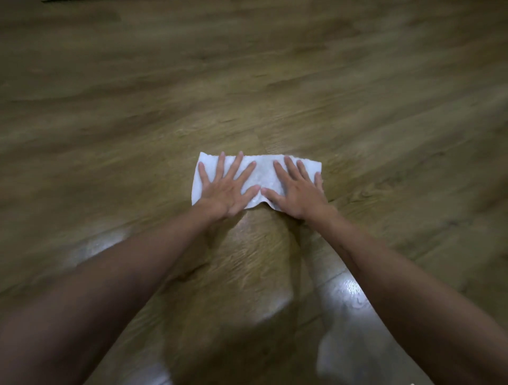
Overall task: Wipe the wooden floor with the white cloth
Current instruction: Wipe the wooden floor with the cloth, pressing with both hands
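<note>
A white cloth (262,177) lies spread flat on the wooden floor (247,82) in the middle of the view. My left hand (226,188) presses on its left half with fingers straight and spread. My right hand (298,192) presses flat on its right half, fingers straight, little finger at the cloth's right edge. Both arms stretch forward from the bottom corners. The thumbs nearly meet near the cloth's near edge.
Brown wood-grain planks fill the whole view. Pale glossy reflections lie on the floor near me at the left (93,247) and right (349,294). A dark strip (68,1) shows at the top left edge.
</note>
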